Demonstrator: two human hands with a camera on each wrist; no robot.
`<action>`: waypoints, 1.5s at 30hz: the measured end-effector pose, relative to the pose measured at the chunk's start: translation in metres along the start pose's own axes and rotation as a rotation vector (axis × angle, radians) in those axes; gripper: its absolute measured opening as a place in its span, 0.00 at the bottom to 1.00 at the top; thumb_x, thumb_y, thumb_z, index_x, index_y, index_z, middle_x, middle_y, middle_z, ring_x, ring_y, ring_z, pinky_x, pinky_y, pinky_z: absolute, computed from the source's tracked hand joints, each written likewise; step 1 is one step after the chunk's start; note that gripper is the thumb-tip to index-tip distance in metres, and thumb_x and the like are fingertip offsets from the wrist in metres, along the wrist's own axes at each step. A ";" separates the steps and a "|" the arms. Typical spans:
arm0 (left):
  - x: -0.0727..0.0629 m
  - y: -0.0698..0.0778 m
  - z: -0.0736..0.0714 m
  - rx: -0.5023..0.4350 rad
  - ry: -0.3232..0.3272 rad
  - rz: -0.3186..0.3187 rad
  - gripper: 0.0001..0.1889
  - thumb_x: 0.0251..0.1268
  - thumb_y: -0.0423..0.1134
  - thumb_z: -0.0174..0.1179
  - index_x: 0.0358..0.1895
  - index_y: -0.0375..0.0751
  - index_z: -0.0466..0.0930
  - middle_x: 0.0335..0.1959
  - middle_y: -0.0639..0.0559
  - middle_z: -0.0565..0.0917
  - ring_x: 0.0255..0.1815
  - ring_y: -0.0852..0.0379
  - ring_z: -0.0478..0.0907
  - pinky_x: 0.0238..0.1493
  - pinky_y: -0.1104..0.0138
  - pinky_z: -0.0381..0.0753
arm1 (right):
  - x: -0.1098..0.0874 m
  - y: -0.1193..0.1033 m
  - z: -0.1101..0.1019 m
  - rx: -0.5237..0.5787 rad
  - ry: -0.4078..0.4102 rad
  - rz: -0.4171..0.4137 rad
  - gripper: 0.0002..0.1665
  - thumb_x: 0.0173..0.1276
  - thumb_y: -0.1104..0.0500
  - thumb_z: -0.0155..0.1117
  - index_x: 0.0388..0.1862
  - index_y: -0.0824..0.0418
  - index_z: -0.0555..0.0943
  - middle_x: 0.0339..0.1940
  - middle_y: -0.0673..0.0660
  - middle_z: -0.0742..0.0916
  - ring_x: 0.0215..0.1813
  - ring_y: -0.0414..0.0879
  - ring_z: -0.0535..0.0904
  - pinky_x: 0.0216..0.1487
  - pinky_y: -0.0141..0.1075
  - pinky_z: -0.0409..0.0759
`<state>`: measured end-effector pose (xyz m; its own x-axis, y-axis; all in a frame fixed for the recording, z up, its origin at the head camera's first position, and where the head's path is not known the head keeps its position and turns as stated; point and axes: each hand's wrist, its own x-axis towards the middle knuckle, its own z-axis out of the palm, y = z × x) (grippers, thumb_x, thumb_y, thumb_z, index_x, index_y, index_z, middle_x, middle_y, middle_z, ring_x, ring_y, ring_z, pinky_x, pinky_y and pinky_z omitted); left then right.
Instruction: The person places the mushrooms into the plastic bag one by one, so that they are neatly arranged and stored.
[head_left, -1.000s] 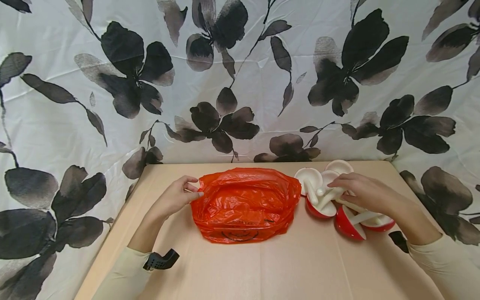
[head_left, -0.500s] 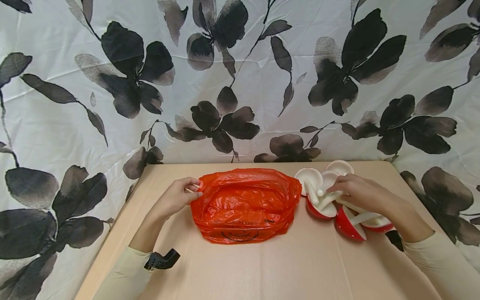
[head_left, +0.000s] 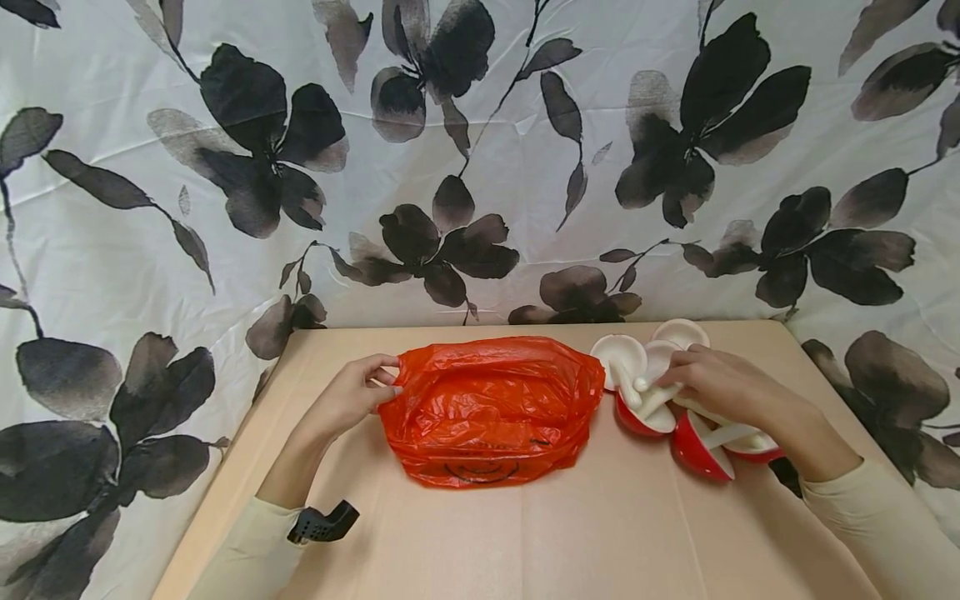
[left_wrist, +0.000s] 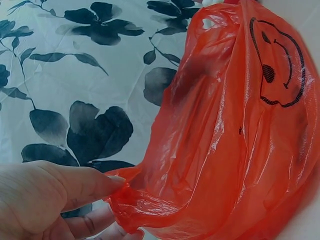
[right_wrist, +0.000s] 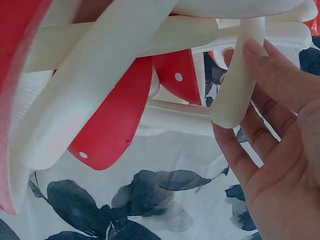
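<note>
In the head view, an orange-red plastic bag lies on the table with its mouth spread. My left hand pinches the bag's left edge; the left wrist view shows the thumb on the film of the bag. At the right, toy mushrooms with white stems and red, white-spotted caps lie in a pile. Over that pile, my right hand holds one pale mushroom stem between thumb and fingers. Part of the pile is hidden behind this hand.
The light wooden table stands against a white floral cloth. A black wrist strap sits on the left sleeve. The mushrooms lie right beside the bag's right edge.
My right forearm has shifted slightly left, with the hand staying at the mushrooms. The left hand still pinches the bag and has barely moved.
</note>
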<state>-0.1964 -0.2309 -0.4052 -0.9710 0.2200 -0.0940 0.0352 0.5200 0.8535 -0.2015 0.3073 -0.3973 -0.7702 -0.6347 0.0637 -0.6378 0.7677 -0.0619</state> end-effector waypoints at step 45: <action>0.001 -0.004 0.003 -0.013 -0.004 0.007 0.23 0.68 0.28 0.61 0.65 0.29 0.72 0.44 0.36 0.80 0.35 0.50 0.82 0.34 0.64 0.86 | -0.003 -0.012 -0.020 0.115 0.004 -0.041 0.27 0.52 0.63 0.82 0.44 0.34 0.85 0.46 0.35 0.83 0.52 0.41 0.77 0.41 0.37 0.84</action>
<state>-0.1969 -0.2303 -0.4106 -0.9698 0.2267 -0.0896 0.0392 0.5078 0.8606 -0.1912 0.3021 -0.3764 -0.7435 -0.6648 0.0730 -0.6658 0.7256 -0.1735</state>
